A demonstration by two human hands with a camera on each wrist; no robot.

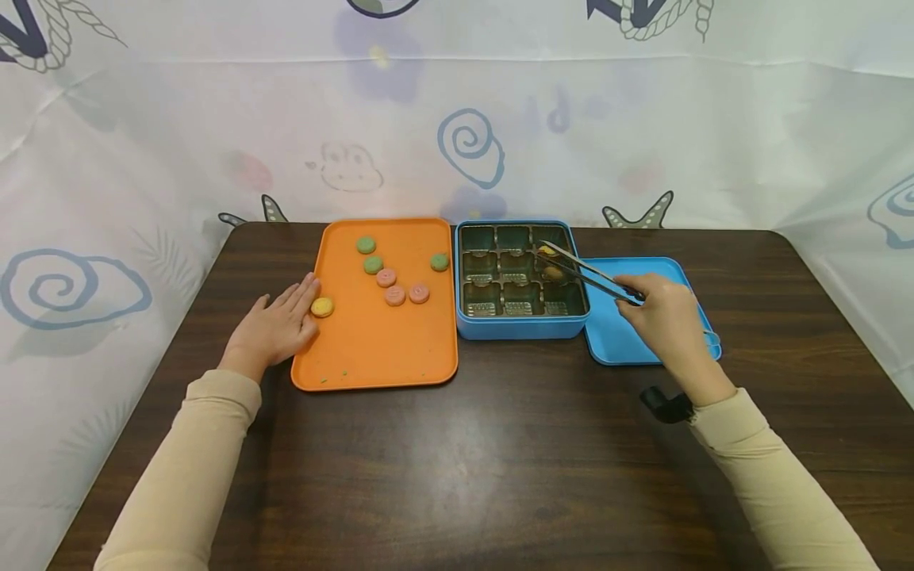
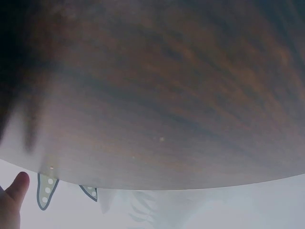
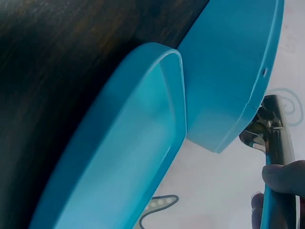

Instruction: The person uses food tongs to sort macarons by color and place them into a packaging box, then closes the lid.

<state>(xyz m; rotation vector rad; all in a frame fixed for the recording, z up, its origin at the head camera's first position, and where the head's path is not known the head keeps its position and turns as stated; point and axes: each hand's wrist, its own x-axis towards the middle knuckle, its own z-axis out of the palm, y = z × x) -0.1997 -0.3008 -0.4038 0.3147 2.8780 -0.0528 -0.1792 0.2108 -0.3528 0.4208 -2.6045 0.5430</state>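
My right hand [image 1: 664, 313] grips metal tongs [image 1: 596, 275], their tips down in the right column of the blue divided box [image 1: 521, 329]. Between the tips shows a yellow macaron [image 1: 547, 250] in the back right compartment; a brownish round one [image 1: 553, 273] sits in the compartment in front of it. In the right wrist view the thumb [image 3: 283, 177] presses the tongs [image 3: 274, 124] beside the box wall. My left hand [image 1: 274, 329] lies with fingers extended on the left rim of the orange tray [image 1: 378, 357], next to a yellow macaron [image 1: 322, 307].
On the tray lie three green macarons [image 1: 373, 264], three pink macarons [image 1: 395, 296] and a few crumbs. A blue lid [image 1: 621, 341] lies right of the box, under my right hand. The dark wooden table [image 1: 457, 476] ends at a patterned white cloth [image 1: 557, 143].
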